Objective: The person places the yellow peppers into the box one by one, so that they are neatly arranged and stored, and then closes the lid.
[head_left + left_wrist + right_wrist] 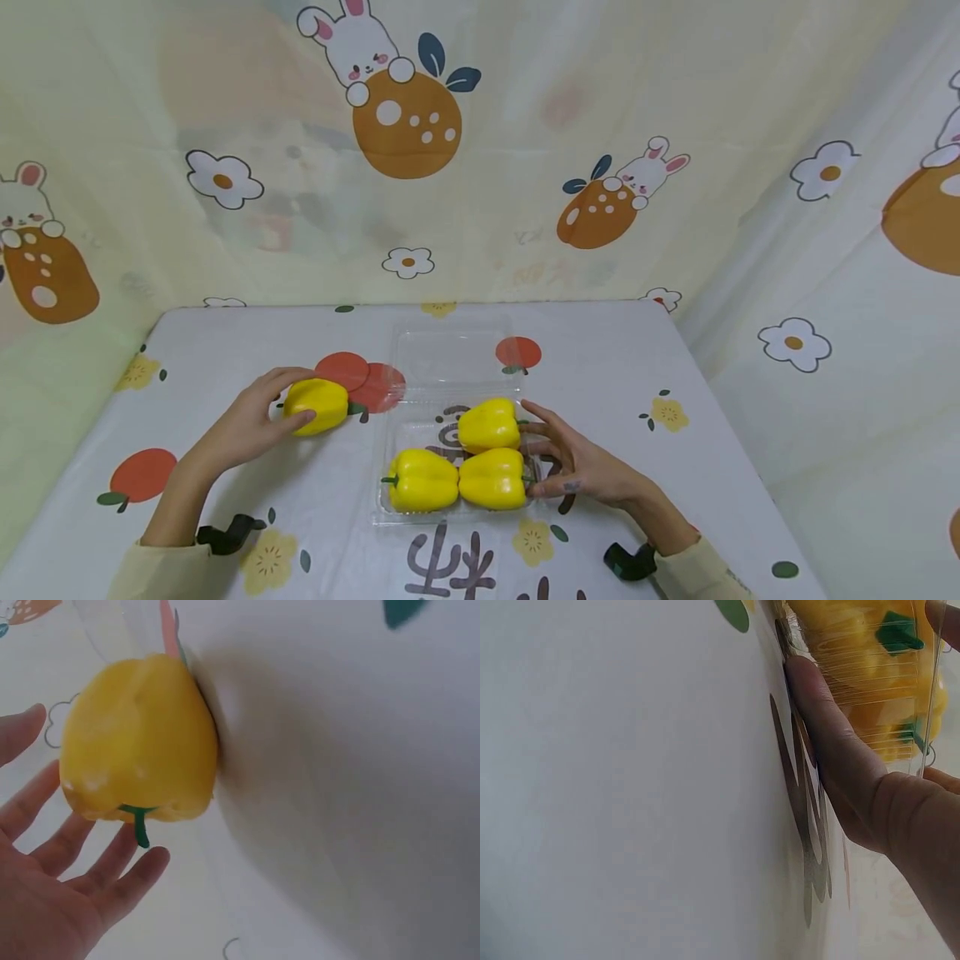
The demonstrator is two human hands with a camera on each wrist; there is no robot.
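A yellow bell pepper (321, 407) is placed on the left, near a clear plastic container (412, 435), its stem turned toward the palm. It is surrounded by the left hand (258, 421), whose fingers are spread loosely; a gap is seen between thumb and pepper in the left wrist view, and whether it is pressed by any fingertip cannot be told. Inside the container, a near-left pepper (424, 481) and a near-right pepper (493, 479) are set side by side, with a far-right pepper (490, 425) set behind the latter. The container's right wall is touched by the right hand (581, 468), its fingers relaxed and spread. The transparent lid (457, 358) is laid back on the printed tablecloth (705, 483)
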